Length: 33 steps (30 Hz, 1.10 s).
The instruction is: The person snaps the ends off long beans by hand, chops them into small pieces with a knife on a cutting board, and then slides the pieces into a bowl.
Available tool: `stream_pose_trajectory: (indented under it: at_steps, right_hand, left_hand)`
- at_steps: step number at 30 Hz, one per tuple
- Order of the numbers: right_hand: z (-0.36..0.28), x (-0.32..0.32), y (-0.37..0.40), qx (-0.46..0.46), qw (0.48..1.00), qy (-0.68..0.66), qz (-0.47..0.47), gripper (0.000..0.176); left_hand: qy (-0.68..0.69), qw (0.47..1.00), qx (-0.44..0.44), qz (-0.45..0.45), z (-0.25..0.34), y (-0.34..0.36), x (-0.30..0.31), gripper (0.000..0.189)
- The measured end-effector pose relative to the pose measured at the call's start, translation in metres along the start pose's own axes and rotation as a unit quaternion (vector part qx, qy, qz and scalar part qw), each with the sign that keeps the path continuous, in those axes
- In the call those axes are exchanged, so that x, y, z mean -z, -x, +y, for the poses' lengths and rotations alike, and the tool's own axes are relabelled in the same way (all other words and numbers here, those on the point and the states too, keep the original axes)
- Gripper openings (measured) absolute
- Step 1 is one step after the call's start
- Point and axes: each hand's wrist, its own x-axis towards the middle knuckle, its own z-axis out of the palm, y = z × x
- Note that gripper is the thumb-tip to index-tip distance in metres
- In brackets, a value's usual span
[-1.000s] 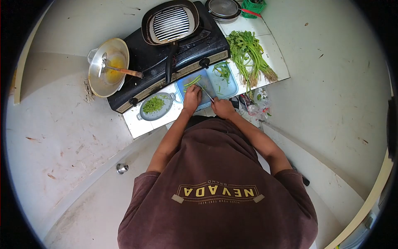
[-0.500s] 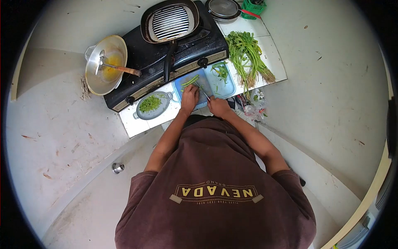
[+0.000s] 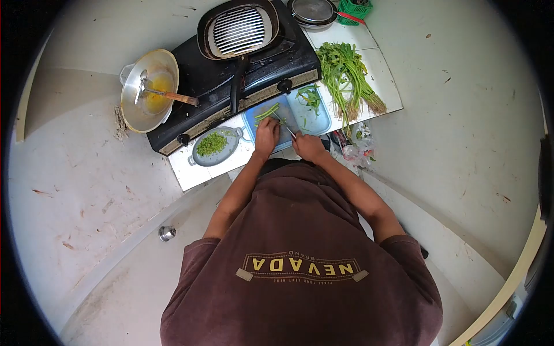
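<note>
My right hand [image 3: 309,146] is closed around the handle of a knife [image 3: 287,127], whose thin blade points up and left toward my other hand. My left hand [image 3: 267,137] presses with curled fingers on green stalks [image 3: 268,111], which stick out past the fingertips. The stalks lie on a blue cutting board [image 3: 250,119], close by the blade. Loose green leaves [image 3: 309,99] are on the lighter right-hand part of the board. To the left, an oval grey dish [image 3: 230,149] holds finely chopped greens [image 3: 211,144].
A black gas stove [image 3: 193,81] stands behind the board, bearing a grill pan [image 3: 266,51] and a pan with a ladle [image 3: 167,97]. A bunch of rooted greens [image 3: 353,78] lies at right on white tiles, below a strainer [image 3: 312,9] and green basket [image 3: 353,11].
The whole view has shifted slightly. Both hands stay at the board, and the knife and stalks keep nearly the same positions.
</note>
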Motion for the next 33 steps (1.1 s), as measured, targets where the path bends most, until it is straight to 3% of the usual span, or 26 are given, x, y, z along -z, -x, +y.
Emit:
stream_pose_trajectory:
  at_steps: [8, 11, 14, 17, 26, 29, 33]
  right_hand:
    - [0.010, -0.004, 0.006, 0.004, 1.000, 0.003, 0.007, 0.037]
    - [0.001, 0.007, 0.006, -0.024, 0.999, 0.005, -0.048, 0.040]
    - [0.006, -0.002, 0.008, 0.019, 1.000, 0.004, 0.013, 0.037]
    - [0.001, 0.007, 0.007, -0.016, 0.998, 0.018, -0.061, 0.041]
    - [-0.001, 0.003, -0.003, -0.012, 0.999, 0.007, -0.045, 0.039]
    - [0.002, -0.005, -0.007, 0.015, 1.000, -0.012, 0.008, 0.037]
    - [0.002, 0.006, 0.006, 0.014, 1.000, 0.000, -0.010, 0.037]
  left_hand:
    - [-0.010, 1.000, 0.000, -0.007, 0.005, -0.001, 0.004, 0.011]
    - [-0.011, 1.000, 0.001, -0.009, 0.004, -0.001, 0.003, 0.010]
    - [-0.011, 1.000, 0.003, -0.012, 0.004, -0.001, 0.003, 0.010]
    - [-0.017, 1.000, 0.021, -0.015, 0.007, -0.002, 0.003, 0.010]
    - [-0.016, 1.000, 0.010, -0.009, 0.006, -0.002, 0.004, 0.012]
    - [-0.012, 1.000, 0.010, -0.007, 0.008, -0.002, 0.004, 0.013]
    - [-0.005, 1.000, 0.015, -0.010, 0.004, -0.001, 0.002, 0.012]
